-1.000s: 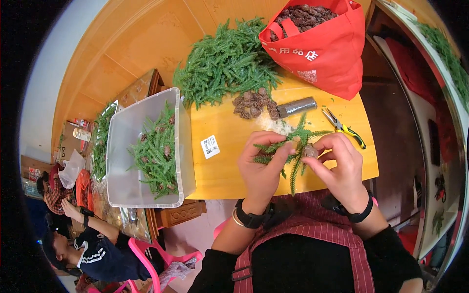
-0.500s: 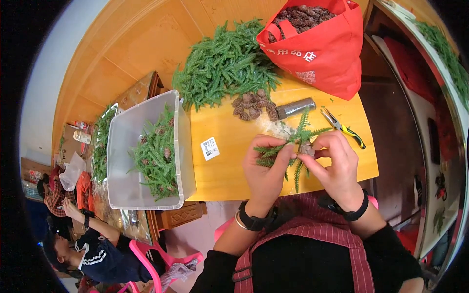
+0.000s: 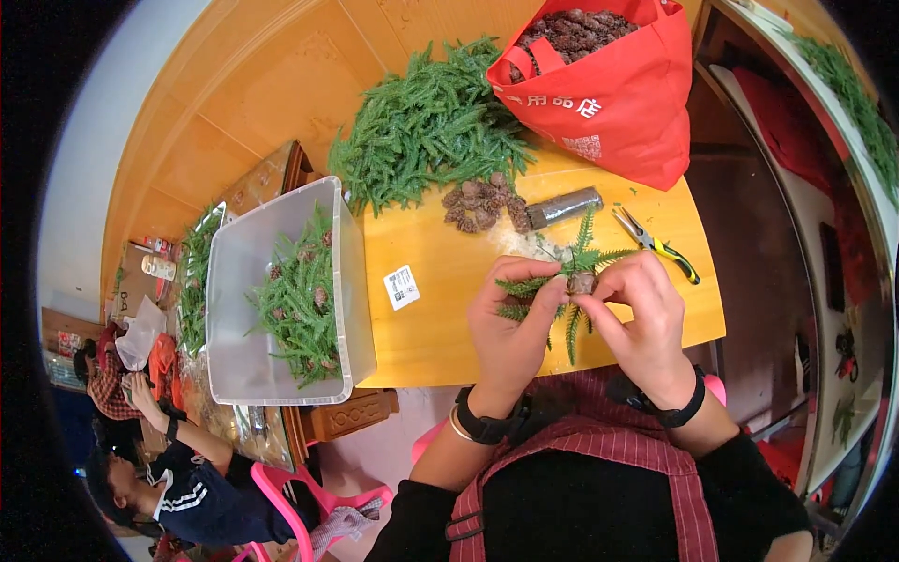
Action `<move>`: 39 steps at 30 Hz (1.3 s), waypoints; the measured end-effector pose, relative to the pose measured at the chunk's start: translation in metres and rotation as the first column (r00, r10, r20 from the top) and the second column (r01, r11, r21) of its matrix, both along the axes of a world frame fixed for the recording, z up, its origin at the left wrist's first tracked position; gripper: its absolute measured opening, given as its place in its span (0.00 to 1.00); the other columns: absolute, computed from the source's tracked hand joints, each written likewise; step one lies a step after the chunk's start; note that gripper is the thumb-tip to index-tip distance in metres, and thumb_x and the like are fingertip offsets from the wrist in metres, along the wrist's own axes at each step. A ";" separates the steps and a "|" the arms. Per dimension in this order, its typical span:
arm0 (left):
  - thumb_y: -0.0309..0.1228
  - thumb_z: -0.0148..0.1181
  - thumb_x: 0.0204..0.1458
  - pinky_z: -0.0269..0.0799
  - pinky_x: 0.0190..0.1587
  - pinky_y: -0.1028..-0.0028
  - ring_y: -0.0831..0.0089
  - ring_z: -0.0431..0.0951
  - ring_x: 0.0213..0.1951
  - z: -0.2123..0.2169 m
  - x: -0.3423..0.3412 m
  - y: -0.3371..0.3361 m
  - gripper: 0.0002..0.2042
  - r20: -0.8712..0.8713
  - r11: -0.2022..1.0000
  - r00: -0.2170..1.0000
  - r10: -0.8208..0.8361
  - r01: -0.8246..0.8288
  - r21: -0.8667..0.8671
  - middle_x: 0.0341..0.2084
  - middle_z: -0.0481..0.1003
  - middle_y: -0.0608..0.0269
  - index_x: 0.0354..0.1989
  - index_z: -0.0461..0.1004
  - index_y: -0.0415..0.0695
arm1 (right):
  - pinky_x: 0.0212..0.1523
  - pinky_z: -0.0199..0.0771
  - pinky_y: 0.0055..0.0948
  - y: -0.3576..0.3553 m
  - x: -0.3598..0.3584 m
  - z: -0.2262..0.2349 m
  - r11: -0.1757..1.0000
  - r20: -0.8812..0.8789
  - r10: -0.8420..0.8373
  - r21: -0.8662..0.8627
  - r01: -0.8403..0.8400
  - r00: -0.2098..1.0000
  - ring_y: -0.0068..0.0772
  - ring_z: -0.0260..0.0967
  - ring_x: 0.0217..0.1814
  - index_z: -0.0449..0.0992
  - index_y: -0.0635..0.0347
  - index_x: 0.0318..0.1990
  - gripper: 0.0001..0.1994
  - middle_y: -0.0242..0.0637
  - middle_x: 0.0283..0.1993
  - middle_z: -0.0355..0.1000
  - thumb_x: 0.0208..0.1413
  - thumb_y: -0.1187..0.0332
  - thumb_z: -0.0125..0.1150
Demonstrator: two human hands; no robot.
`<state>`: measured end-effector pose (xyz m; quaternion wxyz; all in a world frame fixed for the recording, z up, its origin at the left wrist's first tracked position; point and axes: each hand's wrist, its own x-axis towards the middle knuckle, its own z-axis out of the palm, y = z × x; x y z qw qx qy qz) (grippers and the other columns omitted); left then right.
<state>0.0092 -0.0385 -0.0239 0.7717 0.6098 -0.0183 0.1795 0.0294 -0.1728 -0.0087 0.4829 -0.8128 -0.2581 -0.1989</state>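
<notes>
Above the near edge of the yellow table, my left hand (image 3: pixel 510 323) pinches an artificial green fir sprig (image 3: pixel 585 255), whose leaves fan out between both hands. A brown pine cone (image 3: pixel 582 283) sits at the middle of the sprig. Thumb and forefinger of my right hand (image 3: pixel 641 304) are closed at the cone's right and lower side; any thin wire there is too small to make out. Just beyond the hands lie a pair of yellow-and-black pliers (image 3: pixel 658 245), a dark bundle of thin rods in clear wrap (image 3: pixel 566 207) and a small heap of pine cones (image 3: pixel 484 202).
A large pile of green sprigs (image 3: pixel 431 126) and a red bag (image 3: pixel 604 103) of pine cones stand at the back. At left is a clear plastic bin (image 3: pixel 354 309) holding sprigs with cones. A white label card (image 3: pixel 401 288) lies on the table (image 3: pixel 421 342). Co-workers sit far left.
The sprig and cone have turned very slightly between my fingers, while both hands stay almost in place. At far left, a co-worker's hand has shifted a little upward.
</notes>
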 end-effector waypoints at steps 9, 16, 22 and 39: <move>0.19 0.52 0.48 0.66 0.32 0.81 0.80 0.69 0.27 0.010 0.003 0.005 0.05 -0.134 0.997 0.988 -0.074 0.074 -0.003 0.33 0.67 0.61 0.34 0.68 0.35 | 0.23 0.64 0.27 0.001 0.002 -0.001 1.000 0.054 -0.012 0.018 0.011 0.998 0.33 0.63 0.24 0.68 0.62 0.23 0.09 0.36 0.23 0.61 0.35 0.77 0.65; 0.21 0.54 0.47 0.69 0.35 0.80 0.79 0.72 0.31 0.011 0.008 0.012 0.04 -0.159 0.975 0.966 -0.205 0.187 -0.123 0.38 0.70 0.58 0.33 0.69 0.36 | 0.21 0.63 0.26 0.002 0.002 -0.004 0.999 0.025 0.003 0.039 -0.004 1.000 0.31 0.63 0.22 0.68 0.62 0.22 0.10 0.35 0.23 0.61 0.34 0.76 0.66; 0.19 0.60 0.41 0.68 0.39 0.78 0.76 0.71 0.37 0.010 0.006 0.017 0.09 -0.110 0.977 0.972 -0.210 0.205 -0.050 0.35 0.72 0.58 0.32 0.69 0.38 | 0.21 0.64 0.26 -0.001 0.002 -0.004 0.999 0.054 0.030 0.024 -0.031 0.998 0.31 0.64 0.22 0.69 0.61 0.22 0.10 0.35 0.23 0.62 0.34 0.76 0.67; 0.15 0.65 0.31 0.71 0.34 0.74 0.68 0.75 0.32 0.009 -0.005 0.024 0.12 0.152 0.915 0.938 -0.311 0.252 0.315 0.29 0.74 0.53 0.27 0.73 0.38 | 0.44 0.62 0.31 -0.035 0.040 0.029 0.890 -0.149 0.442 -0.052 -0.453 0.885 0.37 0.62 0.43 0.73 0.63 0.34 0.13 0.40 0.43 0.66 0.42 0.64 0.61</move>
